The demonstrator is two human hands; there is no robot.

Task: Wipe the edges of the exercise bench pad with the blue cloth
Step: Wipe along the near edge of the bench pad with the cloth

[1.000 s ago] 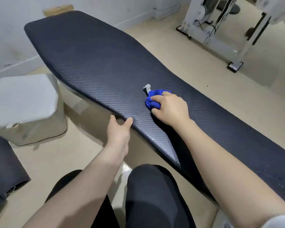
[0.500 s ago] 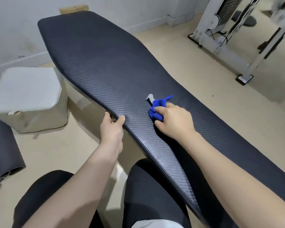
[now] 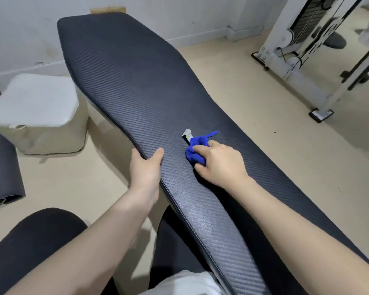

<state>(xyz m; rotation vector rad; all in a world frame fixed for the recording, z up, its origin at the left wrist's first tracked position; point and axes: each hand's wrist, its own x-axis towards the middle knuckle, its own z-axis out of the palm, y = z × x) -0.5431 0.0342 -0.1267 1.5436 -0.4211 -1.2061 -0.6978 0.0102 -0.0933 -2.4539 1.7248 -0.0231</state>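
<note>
A long black bench pad (image 3: 124, 77) with a carbon-weave surface runs from the far wall toward me on a slant. My right hand (image 3: 219, 165) presses a bunched blue cloth (image 3: 195, 151) onto the pad's top, near its narrow middle. A small grey tag (image 3: 186, 134) sticks out of the cloth on its far side. My left hand (image 3: 145, 167) clasps the pad's left edge, thumb on top and fingers hidden underneath, a short way left of the cloth. A dull, streaky patch shows on the pad close to me.
A white padded box (image 3: 36, 109) stands on the beige floor left of the bench. A dark rolled mat (image 3: 0, 167) lies at the far left. A white cable machine frame (image 3: 307, 60) stands at the right. My dark-clad knees (image 3: 30, 241) are below.
The view has swung so the bench sits more upright in frame. My right hand with the cloth has stayed near the pad's middle, and my left hand keeps its hold on the left edge.
</note>
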